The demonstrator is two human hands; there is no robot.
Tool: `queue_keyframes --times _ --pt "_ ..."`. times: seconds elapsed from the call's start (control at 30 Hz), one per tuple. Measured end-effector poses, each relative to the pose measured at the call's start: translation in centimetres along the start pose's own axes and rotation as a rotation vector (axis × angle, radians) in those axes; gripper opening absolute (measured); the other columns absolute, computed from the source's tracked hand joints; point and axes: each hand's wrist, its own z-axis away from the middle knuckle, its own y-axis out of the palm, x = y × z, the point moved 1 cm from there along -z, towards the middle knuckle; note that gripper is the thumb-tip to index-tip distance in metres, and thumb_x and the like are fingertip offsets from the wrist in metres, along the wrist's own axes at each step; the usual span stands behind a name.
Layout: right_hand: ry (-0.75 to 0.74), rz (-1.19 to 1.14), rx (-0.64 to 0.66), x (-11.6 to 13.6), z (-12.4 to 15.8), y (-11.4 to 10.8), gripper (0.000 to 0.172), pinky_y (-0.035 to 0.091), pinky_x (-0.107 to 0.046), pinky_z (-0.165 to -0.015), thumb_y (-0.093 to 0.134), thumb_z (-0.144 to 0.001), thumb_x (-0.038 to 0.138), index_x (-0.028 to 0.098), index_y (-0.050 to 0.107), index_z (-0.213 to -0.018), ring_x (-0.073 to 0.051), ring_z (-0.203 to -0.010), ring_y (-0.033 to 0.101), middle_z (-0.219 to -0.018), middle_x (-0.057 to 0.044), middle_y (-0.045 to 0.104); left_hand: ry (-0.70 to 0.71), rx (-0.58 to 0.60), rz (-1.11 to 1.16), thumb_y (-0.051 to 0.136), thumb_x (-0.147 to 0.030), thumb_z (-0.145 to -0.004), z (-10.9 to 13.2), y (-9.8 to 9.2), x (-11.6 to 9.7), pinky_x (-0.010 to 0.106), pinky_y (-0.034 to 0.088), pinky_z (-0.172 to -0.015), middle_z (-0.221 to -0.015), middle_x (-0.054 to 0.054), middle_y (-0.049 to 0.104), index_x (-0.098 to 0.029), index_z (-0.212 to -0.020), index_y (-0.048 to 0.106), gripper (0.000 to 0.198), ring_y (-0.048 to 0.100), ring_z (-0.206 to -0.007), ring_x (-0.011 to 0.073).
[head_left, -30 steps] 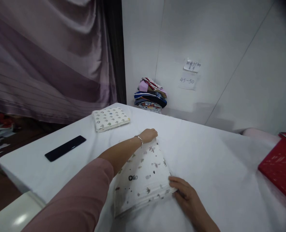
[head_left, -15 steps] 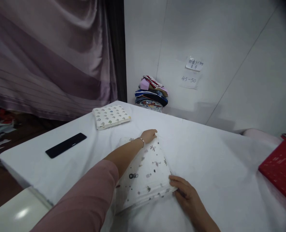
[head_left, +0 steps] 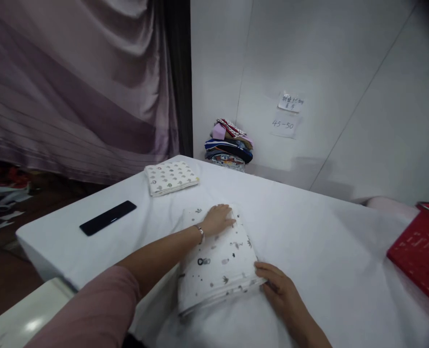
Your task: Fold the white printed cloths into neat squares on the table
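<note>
A folded white cloth (head_left: 221,270) with small dark and grey prints lies in front of me on the white-covered table. Across its upper part rests my left hand (head_left: 218,220), palm down with the fingers spread, a bracelet at the wrist. At the near right corner, my right hand (head_left: 277,285) pinches the layered edge, fingers on top and the thumb underneath. Farther back to the left sits a second folded cloth (head_left: 171,177), white with rows of grey motifs, apart from both hands.
A black phone-like slab (head_left: 108,218) lies on the table (head_left: 308,232) at the left. Folded fabrics (head_left: 229,145) are stacked by the wall behind the far edge. A red bag-like object (head_left: 422,249) stands at the right. Curtains (head_left: 76,82) hang at the back left.
My left hand has moved from the cloth's far corner back toward me and left, and now lies flat on it. My right hand stays at the near right corner. The view has shifted slightly.
</note>
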Motion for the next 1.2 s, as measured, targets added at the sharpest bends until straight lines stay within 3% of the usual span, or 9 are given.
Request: queue_keyframes --times 0.1,0.23,0.47,0.57,0.67,0.87,1.03,1.2 --pt "-0.014 -0.016 -0.01 -0.1 0.0 0.0 0.032 0.046 -0.037 -0.093 0.051 -0.08 0.018 0.029 0.061 -0.107 -0.02 -0.111 0.054 -0.121 -0.005 0.057 -0.006 0.057 -0.059 0.034 -0.057 -0.084 0.3 1.5 -1.2 0.051 0.016 -0.105 -0.142 0.009 0.034 -0.022 -0.129 0.04 0.058 0.024 -0.131 0.0285" --pt "-0.005 -0.039 -0.007 -0.2 -0.1 0.1 0.031 0.046 -0.037 -0.093 0.051 -0.08 0.018 0.029 0.062 -0.107 -0.02 -0.11 0.054 -0.121 -0.005 0.057 -0.06 0.106 -0.062 0.024 -0.062 -0.084 -0.4 2.7 -2.0 0.055 0.007 -0.106 -0.147 0.009 0.023 -0.021 -0.136 0.031 0.067 0.012 -0.135 0.0297" --pt "0.031 -0.07 -0.009 -0.2 -0.2 0.1 0.031 0.043 -0.04 -0.097 0.053 -0.078 0.019 0.028 0.063 -0.106 -0.021 -0.111 0.053 -0.122 -0.005 0.057 -0.068 0.172 -0.02 0.025 -0.064 -0.083 -0.5 1.6 -2.1 0.053 0.007 -0.107 -0.148 0.009 0.021 -0.022 -0.136 0.03 0.069 0.011 -0.136 0.0281" --pt "0.037 -0.086 -0.01 -0.2 -0.3 0.1 0.031 0.043 -0.04 -0.097 0.053 -0.077 0.019 0.027 0.064 -0.105 -0.021 -0.111 0.053 -0.121 -0.006 0.057 -0.03 0.185 -0.003 0.025 -0.063 -0.084 1.0 0.2 -2.7 0.053 0.01 -0.106 -0.147 0.01 0.022 -0.021 -0.136 0.031 0.067 0.014 -0.135 0.0271" --pt "0.039 -0.1 -0.021 -0.2 -0.4 0.2 0.029 0.044 -0.039 -0.096 0.054 -0.077 0.02 0.027 0.064 -0.103 -0.021 -0.11 0.054 -0.12 -0.006 0.058 0.023 0.2 -0.008 0.027 -0.062 -0.084 4.0 -0.8 -3.6 0.052 0.011 -0.106 -0.147 0.011 0.022 -0.02 -0.136 0.031 0.067 0.015 -0.135 0.0267" --pt "0.008 -0.112 -0.03 -0.2 -0.6 0.2 0.028 0.043 -0.04 -0.095 0.054 -0.077 0.021 0.027 0.065 -0.102 -0.021 -0.109 0.054 -0.119 -0.006 0.059 0.136 0.173 -0.042 0.028 -0.063 -0.084 10.1 0.7 -5.4 0.052 0.012 -0.106 -0.146 0.012 0.023 -0.022 -0.136 0.03 0.067 0.016 -0.135 0.0279" --pt "0.003 -0.119 -0.041 0.0 -0.6 0.1 0.025 0.045 -0.041 -0.094 0.056 -0.077 0.026 0.027 0.066 -0.1 -0.022 -0.108 0.055 -0.117 -0.007 0.06 0.138 0.113 -0.045 0.031 -0.062 -0.084 10.7 1.7 -5.8 0.052 0.011 -0.107 -0.145 0.011 0.027 -0.021 -0.136 0.031 0.067 0.018 -0.134 0.0287" --pt "0.011 -0.107 -0.013 0.3 -0.6 0.0 0.025 0.044 -0.039 -0.095 0.055 -0.078 0.022 0.026 0.065 -0.101 -0.021 -0.109 0.055 -0.119 -0.006 0.059 0.131 0.098 -0.014 0.035 -0.057 -0.085 10.8 0.2 -5.5 0.051 0.015 -0.107 -0.144 0.009 0.031 -0.025 -0.133 0.036 0.058 0.021 -0.134 0.0269"
